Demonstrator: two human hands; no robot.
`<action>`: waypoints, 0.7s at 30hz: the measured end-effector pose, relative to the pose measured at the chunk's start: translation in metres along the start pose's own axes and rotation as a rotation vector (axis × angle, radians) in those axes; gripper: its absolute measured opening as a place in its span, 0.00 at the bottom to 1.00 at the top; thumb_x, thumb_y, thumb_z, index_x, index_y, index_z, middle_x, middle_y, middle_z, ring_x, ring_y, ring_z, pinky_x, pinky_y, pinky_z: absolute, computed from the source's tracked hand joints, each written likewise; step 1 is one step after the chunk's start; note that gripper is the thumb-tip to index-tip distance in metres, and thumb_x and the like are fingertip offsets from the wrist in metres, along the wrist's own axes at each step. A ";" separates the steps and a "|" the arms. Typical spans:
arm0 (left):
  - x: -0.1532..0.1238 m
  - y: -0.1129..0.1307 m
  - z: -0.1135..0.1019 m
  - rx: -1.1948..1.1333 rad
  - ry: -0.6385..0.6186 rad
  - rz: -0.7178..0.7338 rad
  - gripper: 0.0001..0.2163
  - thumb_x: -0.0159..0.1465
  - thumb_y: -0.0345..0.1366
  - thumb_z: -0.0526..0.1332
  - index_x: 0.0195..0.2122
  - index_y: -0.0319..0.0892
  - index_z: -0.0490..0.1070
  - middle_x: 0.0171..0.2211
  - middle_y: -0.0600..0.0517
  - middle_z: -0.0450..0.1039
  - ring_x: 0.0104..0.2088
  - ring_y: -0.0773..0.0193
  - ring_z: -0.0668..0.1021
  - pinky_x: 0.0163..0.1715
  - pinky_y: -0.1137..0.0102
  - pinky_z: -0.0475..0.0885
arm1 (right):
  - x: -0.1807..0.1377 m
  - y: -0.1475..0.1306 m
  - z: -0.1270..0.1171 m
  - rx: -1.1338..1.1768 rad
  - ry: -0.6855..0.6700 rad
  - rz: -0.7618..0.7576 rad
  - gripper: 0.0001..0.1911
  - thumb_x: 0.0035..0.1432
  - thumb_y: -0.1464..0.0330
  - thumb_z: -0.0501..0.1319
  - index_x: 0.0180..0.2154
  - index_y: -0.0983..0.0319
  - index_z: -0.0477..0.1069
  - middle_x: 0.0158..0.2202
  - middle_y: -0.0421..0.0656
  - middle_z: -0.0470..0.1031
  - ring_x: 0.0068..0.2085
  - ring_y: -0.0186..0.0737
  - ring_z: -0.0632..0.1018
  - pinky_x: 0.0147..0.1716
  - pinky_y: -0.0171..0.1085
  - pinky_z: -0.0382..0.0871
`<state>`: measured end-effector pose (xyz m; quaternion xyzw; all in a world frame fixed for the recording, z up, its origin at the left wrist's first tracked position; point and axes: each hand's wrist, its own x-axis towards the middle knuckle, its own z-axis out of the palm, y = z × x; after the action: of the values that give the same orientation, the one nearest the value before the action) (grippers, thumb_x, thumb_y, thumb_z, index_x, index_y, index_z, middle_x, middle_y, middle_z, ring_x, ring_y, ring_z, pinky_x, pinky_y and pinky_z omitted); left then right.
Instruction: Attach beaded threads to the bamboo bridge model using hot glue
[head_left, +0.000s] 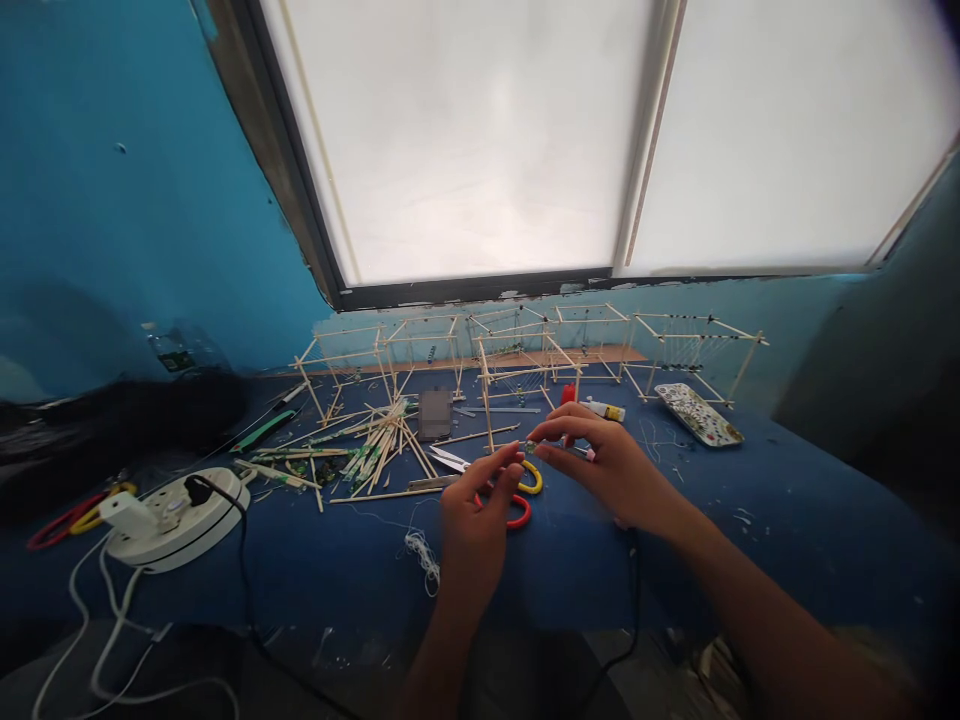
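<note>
My left hand [476, 520] is closed in a pinch near the middle of the table, its fingertips almost meeting those of my right hand [611, 465]. My right thumb and index finger pinch a tiny greenish, shiny piece [531, 448], too small to name surely. What the left fingertips hold, if anything, is too small to make out. Scissors [532, 480] with red and yellow handles lie just beneath both hands, partly hidden by the left one. A tangle of white thread [421, 560] rests left of my left hand.
Stick frames [487, 390] strung with threads line the back. Loose sticks [382, 450], a dark flat box [435, 414] and a green cutter [264, 430] lie leftward. A patterned tray [701, 415] and glue tube [606, 411] lie right. A white power strip [180, 530] trails cables.
</note>
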<state>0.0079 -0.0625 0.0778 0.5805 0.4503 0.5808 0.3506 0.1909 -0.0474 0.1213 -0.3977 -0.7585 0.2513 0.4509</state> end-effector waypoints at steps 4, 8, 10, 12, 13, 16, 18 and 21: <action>0.005 -0.002 0.007 -0.135 -0.029 -0.042 0.14 0.61 0.42 0.69 0.46 0.45 0.82 0.41 0.47 0.84 0.41 0.57 0.83 0.42 0.67 0.78 | -0.009 0.001 0.006 0.048 0.023 -0.012 0.10 0.64 0.59 0.64 0.43 0.56 0.79 0.42 0.43 0.72 0.42 0.40 0.75 0.42 0.39 0.71; -0.004 -0.014 0.012 -0.246 -0.001 -0.091 0.13 0.57 0.40 0.72 0.41 0.42 0.83 0.38 0.47 0.84 0.38 0.56 0.84 0.37 0.68 0.80 | -0.020 0.009 0.019 0.103 0.065 0.046 0.10 0.64 0.60 0.65 0.43 0.56 0.81 0.41 0.43 0.72 0.42 0.41 0.76 0.43 0.40 0.70; -0.010 -0.022 0.014 -0.283 0.016 -0.145 0.14 0.55 0.41 0.73 0.40 0.41 0.83 0.37 0.46 0.84 0.36 0.56 0.85 0.36 0.68 0.81 | -0.028 0.016 0.028 0.140 0.086 0.086 0.09 0.64 0.60 0.65 0.42 0.55 0.81 0.40 0.43 0.73 0.42 0.41 0.76 0.43 0.40 0.70; -0.015 -0.031 0.017 -0.318 0.025 -0.198 0.15 0.54 0.42 0.74 0.39 0.41 0.84 0.36 0.46 0.84 0.35 0.57 0.85 0.37 0.67 0.81 | -0.035 0.023 0.036 0.191 0.108 0.130 0.09 0.64 0.61 0.65 0.42 0.55 0.82 0.40 0.43 0.74 0.42 0.40 0.76 0.41 0.39 0.70; -0.018 -0.036 0.018 -0.335 0.033 -0.221 0.15 0.53 0.42 0.74 0.39 0.40 0.84 0.35 0.46 0.84 0.34 0.57 0.85 0.38 0.67 0.81 | -0.039 0.026 0.040 0.219 0.118 0.151 0.09 0.64 0.60 0.65 0.42 0.55 0.82 0.40 0.43 0.74 0.41 0.40 0.76 0.40 0.39 0.71; -0.022 -0.045 0.020 -0.369 0.063 -0.271 0.16 0.52 0.43 0.74 0.38 0.40 0.84 0.34 0.47 0.84 0.35 0.57 0.85 0.41 0.66 0.81 | -0.047 0.035 0.050 0.291 0.150 0.212 0.11 0.62 0.60 0.66 0.44 0.55 0.82 0.41 0.43 0.75 0.40 0.40 0.76 0.38 0.39 0.71; -0.024 -0.047 0.020 -0.361 0.083 -0.289 0.15 0.52 0.43 0.75 0.38 0.41 0.84 0.35 0.46 0.84 0.37 0.55 0.85 0.42 0.66 0.81 | -0.050 0.038 0.054 0.327 0.155 0.252 0.14 0.60 0.60 0.68 0.47 0.55 0.80 0.43 0.43 0.76 0.40 0.40 0.77 0.39 0.39 0.72; -0.026 -0.046 0.019 -0.338 0.078 -0.301 0.15 0.52 0.44 0.74 0.37 0.41 0.83 0.36 0.46 0.84 0.40 0.52 0.85 0.42 0.65 0.81 | -0.053 0.039 0.057 0.370 0.106 0.323 0.17 0.57 0.60 0.70 0.48 0.57 0.79 0.42 0.43 0.80 0.41 0.41 0.78 0.40 0.40 0.72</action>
<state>0.0236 -0.0686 0.0243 0.4166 0.4413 0.6113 0.5079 0.1696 -0.0709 0.0397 -0.4371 -0.6013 0.4337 0.5092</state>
